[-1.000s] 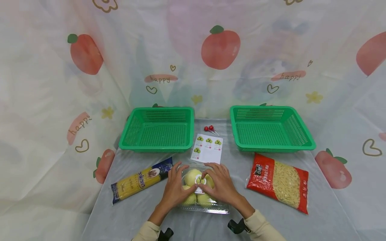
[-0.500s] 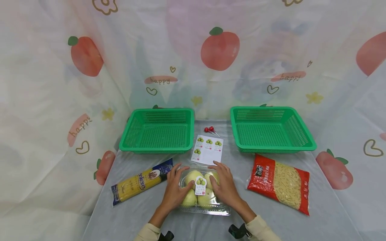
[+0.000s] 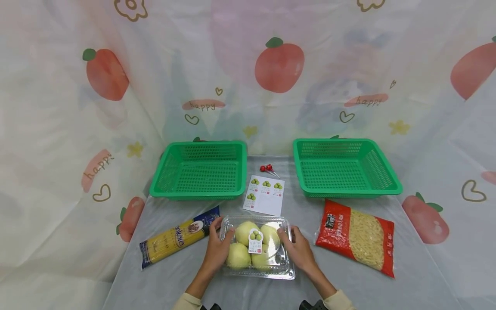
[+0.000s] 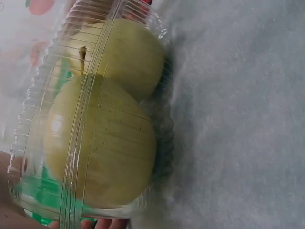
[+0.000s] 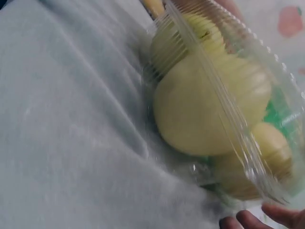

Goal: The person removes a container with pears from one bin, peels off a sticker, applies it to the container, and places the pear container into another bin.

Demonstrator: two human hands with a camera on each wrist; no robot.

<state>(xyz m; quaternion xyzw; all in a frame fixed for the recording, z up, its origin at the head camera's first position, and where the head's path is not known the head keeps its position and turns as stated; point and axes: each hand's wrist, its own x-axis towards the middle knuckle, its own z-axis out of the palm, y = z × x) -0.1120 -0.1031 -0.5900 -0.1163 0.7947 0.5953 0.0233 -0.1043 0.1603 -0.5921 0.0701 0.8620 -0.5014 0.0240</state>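
Note:
A clear plastic fruit box (image 3: 267, 273) is between my hands at the front middle of the table. Through its lid show several pale yellow-green pears (image 4: 102, 143), one with its stem visible. On top of the lid is a white label (image 3: 255, 247) with green fruit printed on it. My left hand (image 3: 217, 249) grips the box's left side, thumb at the upper edge. Its right side is held by my right hand (image 3: 300, 252). In the right wrist view, fingertips (image 5: 281, 214) lie right at the box's edge; the rest of that hand is out of view.
A sheet of labels (image 3: 267, 203) lies behind the box, with two red lollipops (image 3: 265, 168) beyond it. Green baskets stand back left (image 3: 199, 193) and back right (image 3: 350, 190). A spaghetti pack (image 3: 178, 237) lies left, a red pasta bag (image 3: 356, 234) right.
My hands have left the label on the lid, spread apart and moved down to the box's two sides. The label now shows whole. The view has shifted slightly.

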